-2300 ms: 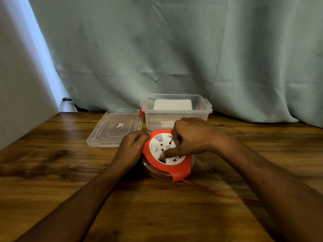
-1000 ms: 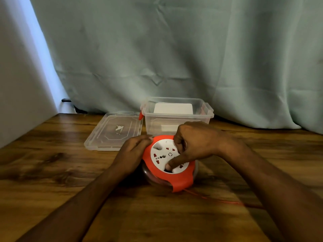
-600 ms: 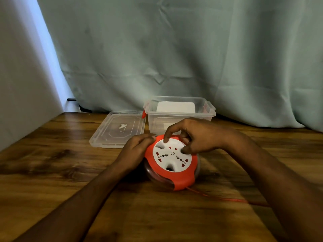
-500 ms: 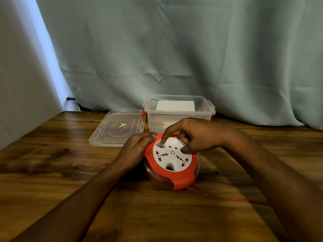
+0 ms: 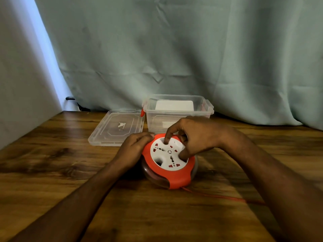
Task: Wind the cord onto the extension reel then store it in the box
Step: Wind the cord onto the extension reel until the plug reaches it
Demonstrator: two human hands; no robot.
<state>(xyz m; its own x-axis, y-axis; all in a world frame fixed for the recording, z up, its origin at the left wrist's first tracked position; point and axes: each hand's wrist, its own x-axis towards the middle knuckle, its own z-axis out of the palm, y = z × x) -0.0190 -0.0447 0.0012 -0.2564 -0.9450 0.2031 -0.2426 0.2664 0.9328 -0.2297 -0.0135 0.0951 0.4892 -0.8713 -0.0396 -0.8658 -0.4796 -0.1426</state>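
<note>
Reel: the extension reel point(image 5: 168, 161), with an orange frame and a white socket face, is set on the wooden counter point(image 5: 52, 172), tilted so that its face is turned up and toward the camera.
Left hand: the left hand point(image 5: 134, 145) is laid against the reel's left edge, its fingers stretched flat along the orange rim; nothing is gripped by it.
Right hand: the right hand point(image 5: 195, 137) is held over the reel's far right part; its fingers are curled, the forefinger tip is pressed into a recess at the top of the white face, and another finger or the thumb is set in a recess at the right of the face.
Reel and hands: the reel is held between the two hands, the left at its side and the right on top of its face.
Cord: a thin orange cord point(image 5: 218, 197) is seen leaving the reel at its near right edge and lying along the counter to the right, where it is hidden under the right forearm.
Box: a clear plastic box point(image 5: 176, 110) is stood open just behind the reel.
Lid: the clear lid point(image 5: 118, 127) is laid flat behind and to the left of the reel, beside the box.
Backdrop: a pale green curtain point(image 5: 174, 49) is hung behind the box.
</note>
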